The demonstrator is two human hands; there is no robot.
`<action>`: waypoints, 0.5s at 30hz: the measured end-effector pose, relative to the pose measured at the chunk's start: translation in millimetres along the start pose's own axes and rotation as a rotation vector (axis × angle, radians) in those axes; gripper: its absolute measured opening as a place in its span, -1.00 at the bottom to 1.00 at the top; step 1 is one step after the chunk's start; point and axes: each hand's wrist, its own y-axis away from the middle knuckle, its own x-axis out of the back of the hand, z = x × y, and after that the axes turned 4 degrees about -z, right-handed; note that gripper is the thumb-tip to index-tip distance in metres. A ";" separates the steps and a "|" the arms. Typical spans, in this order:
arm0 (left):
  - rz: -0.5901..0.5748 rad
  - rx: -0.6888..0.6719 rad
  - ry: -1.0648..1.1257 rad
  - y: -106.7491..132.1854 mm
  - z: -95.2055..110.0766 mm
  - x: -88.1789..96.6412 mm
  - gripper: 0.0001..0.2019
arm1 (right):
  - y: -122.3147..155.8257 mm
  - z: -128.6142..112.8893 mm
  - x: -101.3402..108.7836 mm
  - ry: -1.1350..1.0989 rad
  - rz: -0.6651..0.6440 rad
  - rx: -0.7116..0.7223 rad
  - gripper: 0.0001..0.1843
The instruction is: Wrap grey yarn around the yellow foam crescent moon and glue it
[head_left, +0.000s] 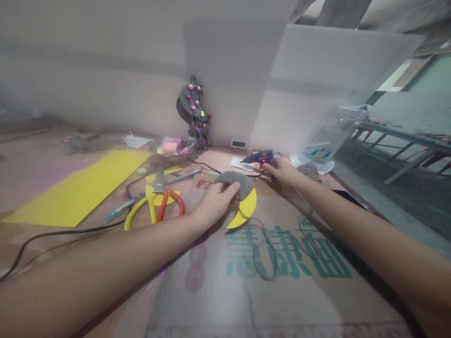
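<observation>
I had the left hand [219, 201] pinching the crescent [247, 191], the right hand [278, 171] gripping the glue gun [260, 157] beyond it; snug cord [267, 232] seemed best.

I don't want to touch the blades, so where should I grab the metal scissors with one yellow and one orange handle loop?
Best by the yellow loop and orange loop, probably from your side: both face you, while the metal blades point away. Your bare left forearm crosses in front of them, so move it aside first.
</observation>
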 end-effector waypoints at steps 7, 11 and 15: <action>0.014 0.019 -0.019 3.0 4.5 -0.2 -0.70 | 38.9 -14.9 9.0 0.090 0.085 0.109 -0.54; 0.018 -0.002 -0.011 2.0 1.1 0.4 -0.67 | 71.7 -32.2 6.6 0.070 0.239 0.252 -0.73; 0.016 -0.033 0.017 -1.7 -8.7 0.7 -0.64 | 105.1 -59.9 6.9 -0.020 0.214 0.399 -0.82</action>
